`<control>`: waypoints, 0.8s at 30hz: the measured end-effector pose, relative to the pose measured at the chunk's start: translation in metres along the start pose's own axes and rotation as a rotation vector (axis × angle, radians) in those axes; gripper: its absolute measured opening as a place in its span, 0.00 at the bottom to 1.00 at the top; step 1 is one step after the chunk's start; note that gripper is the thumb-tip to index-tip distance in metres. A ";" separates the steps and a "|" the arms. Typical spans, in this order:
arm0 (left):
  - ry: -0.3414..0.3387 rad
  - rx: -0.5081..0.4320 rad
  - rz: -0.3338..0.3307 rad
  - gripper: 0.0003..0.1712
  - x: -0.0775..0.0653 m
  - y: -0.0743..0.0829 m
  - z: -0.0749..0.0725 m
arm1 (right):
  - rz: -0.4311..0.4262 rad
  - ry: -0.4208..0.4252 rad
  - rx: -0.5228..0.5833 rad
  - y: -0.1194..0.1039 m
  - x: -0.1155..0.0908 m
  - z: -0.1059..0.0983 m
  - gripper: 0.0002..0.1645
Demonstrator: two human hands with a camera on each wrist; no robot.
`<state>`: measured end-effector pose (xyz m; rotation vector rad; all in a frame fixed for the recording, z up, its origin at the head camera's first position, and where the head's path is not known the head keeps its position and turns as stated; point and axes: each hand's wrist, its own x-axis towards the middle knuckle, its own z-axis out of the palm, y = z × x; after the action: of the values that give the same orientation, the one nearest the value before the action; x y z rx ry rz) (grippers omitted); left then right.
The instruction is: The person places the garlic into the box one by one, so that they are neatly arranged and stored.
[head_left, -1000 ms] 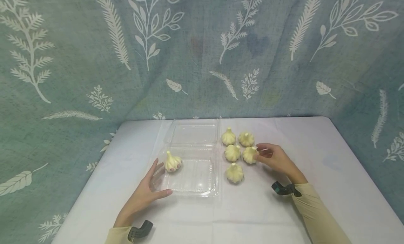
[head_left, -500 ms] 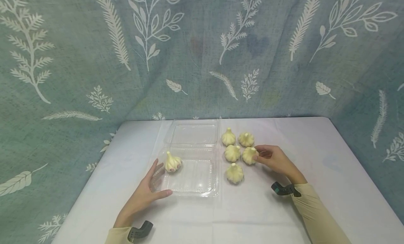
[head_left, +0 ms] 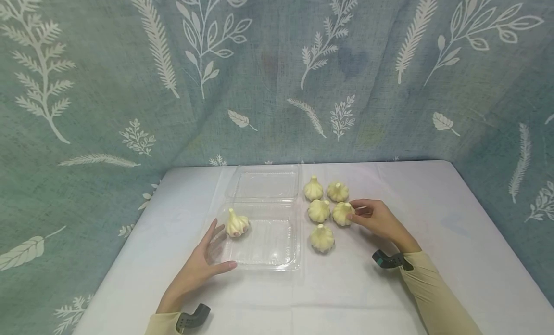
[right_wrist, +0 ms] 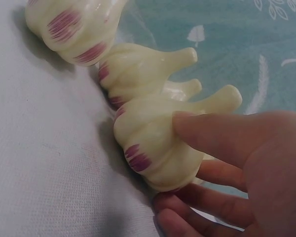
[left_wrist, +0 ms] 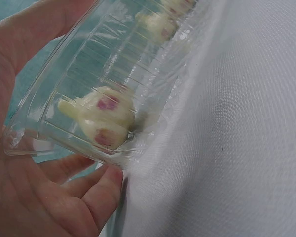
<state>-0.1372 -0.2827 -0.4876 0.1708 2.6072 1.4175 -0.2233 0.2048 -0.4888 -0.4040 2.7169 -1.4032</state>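
Observation:
A clear plastic clamshell box (head_left: 264, 248) lies on the table with its lid folded back. One garlic bulb (head_left: 236, 224) is inside, towards its left side. My left hand (head_left: 198, 270) holds the box at its near left corner, thumb along the front and fingers on the left side. In the left wrist view, its fingertips (left_wrist: 108, 182) touch the wall of the box. On the right, my right hand (head_left: 381, 222) pinches a garlic bulb (right_wrist: 153, 138) with purple patches. The thumb presses its side, and the other fingers reach behind and under it. This bulb appears to rest on the table.
Other garlic bulbs stand close by: one nearest me (head_left: 322, 238), one beside the held bulb (head_left: 319, 211), and two at the back (head_left: 313, 188). The open lid (head_left: 266, 183) lies behind the box. A leaf-patterned curtain (head_left: 277, 84) hangs behind the white-covered table (head_left: 346, 291).
My right hand's upper fingers have closed in slightly on the garlic bulb since a second ago. The left hand, the box and the bulbs stay in place.

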 end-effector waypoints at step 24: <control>-0.006 -0.033 0.022 0.73 -0.001 -0.002 0.000 | 0.035 0.016 0.022 -0.001 0.000 -0.001 0.30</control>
<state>-0.1361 -0.2835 -0.4892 0.2003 2.5832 1.4637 -0.2231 0.2052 -0.4877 -0.3439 2.7044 -1.4326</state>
